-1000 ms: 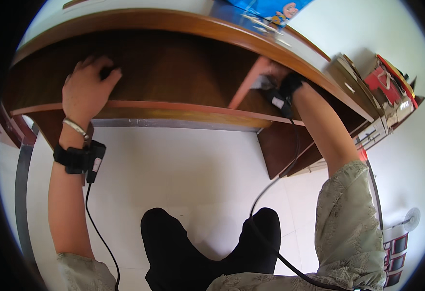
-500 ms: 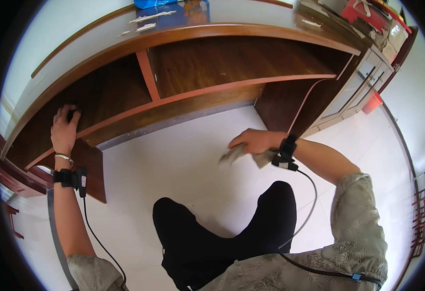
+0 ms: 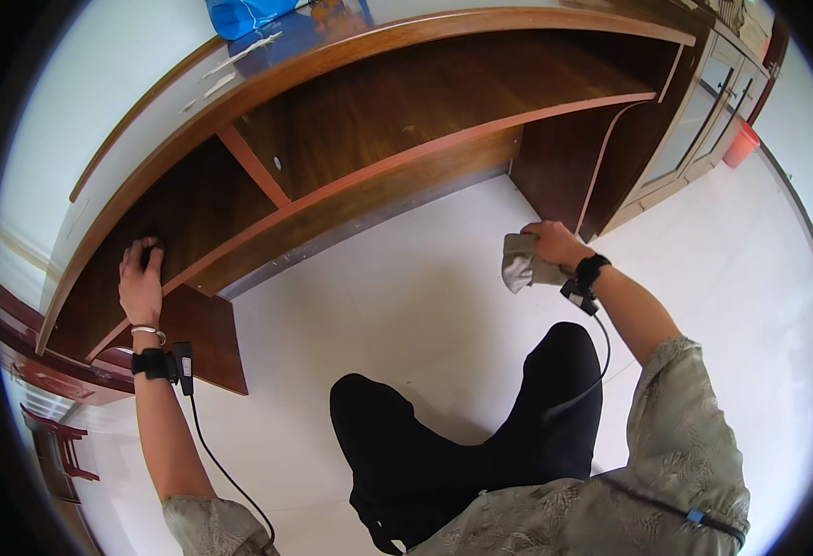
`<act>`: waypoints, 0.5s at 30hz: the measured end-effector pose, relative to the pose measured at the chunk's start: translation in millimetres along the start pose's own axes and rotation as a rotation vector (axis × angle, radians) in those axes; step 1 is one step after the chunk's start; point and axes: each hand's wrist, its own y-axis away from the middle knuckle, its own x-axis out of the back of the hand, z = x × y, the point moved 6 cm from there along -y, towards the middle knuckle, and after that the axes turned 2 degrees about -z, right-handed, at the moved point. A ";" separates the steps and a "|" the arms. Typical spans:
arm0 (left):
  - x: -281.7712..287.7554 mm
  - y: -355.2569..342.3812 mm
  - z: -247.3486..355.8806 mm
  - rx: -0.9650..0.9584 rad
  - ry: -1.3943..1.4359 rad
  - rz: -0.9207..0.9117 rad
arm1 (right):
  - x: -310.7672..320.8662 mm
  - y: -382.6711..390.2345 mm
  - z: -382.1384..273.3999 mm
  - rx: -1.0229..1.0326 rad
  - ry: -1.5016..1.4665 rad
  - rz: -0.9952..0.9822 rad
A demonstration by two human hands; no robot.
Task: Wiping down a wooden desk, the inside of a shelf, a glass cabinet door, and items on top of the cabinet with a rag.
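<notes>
My right hand (image 3: 557, 244) is closed on a grey-beige cloth (image 3: 520, 261), which hangs from the fingers above the pale floor. My left hand (image 3: 140, 281) reaches into the left compartment of a brown wooden desk shelf (image 3: 351, 139). Its fingers are bent and rest on the shelf board, with the thumb apart from them. The gap between thumb and fingers looks dark, and nothing held shows there. A bracelet (image 3: 148, 331) sits on the left wrist, and each wrist wears a black strap with a cable.
An upright divider (image 3: 253, 165) splits the shelf. On the desk top lie a blue package (image 3: 244, 14) and torn pale strips (image 3: 240, 57). To the right stand a glass-doored cabinet (image 3: 694, 120) and a pink bin (image 3: 741, 145). A red chair (image 3: 65, 440) is at far left.
My right hand has swung right and slightly up with the cloth, away from the shelf's middle. My left hand stays at the left compartment. The whole view has turned and shifted.
</notes>
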 end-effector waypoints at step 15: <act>2.7 11.4 -1.0 0.013 0.044 -0.044 | 193.2 137.0 -144.5 0.391 -0.815 0.205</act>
